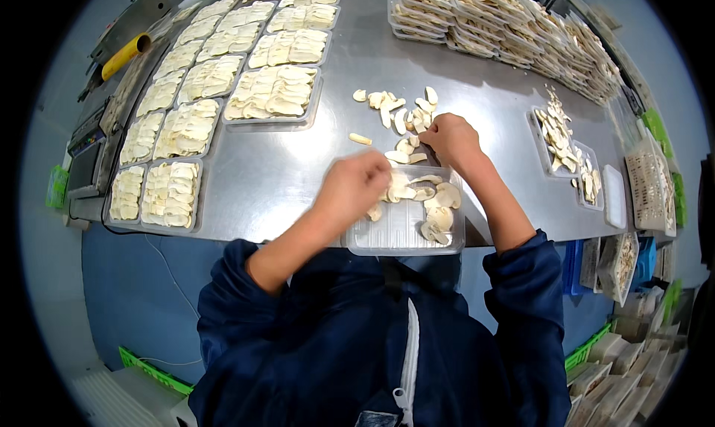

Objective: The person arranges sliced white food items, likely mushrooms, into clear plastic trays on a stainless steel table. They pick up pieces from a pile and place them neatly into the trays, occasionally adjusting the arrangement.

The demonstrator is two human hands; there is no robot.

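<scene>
A clear plastic tray point(385, 237) lies at the near edge of the steel table, with pale mushroom slices point(439, 217) along its right side and far end. Over its far left part is my left hand point(357, 181), blurred, its fingers curled close to the slices; whether it holds one is hidden. Just beyond the tray's far right corner, my right hand point(451, 139) reaches down with thumb and forefinger at a loose heap of mushroom slices point(399, 114) on the table. Its fingertips touch the heap, but a grip on a slice cannot be made out.
Rows of trays filled with sliced mushrooms point(273, 92) cover the left of the steel table point(251, 175). Stacked filled trays point(491, 25) stand at the far right. Nearer on the right are two part-filled trays point(556, 142), a white lid or tray point(614, 195) and a white basket point(651, 187).
</scene>
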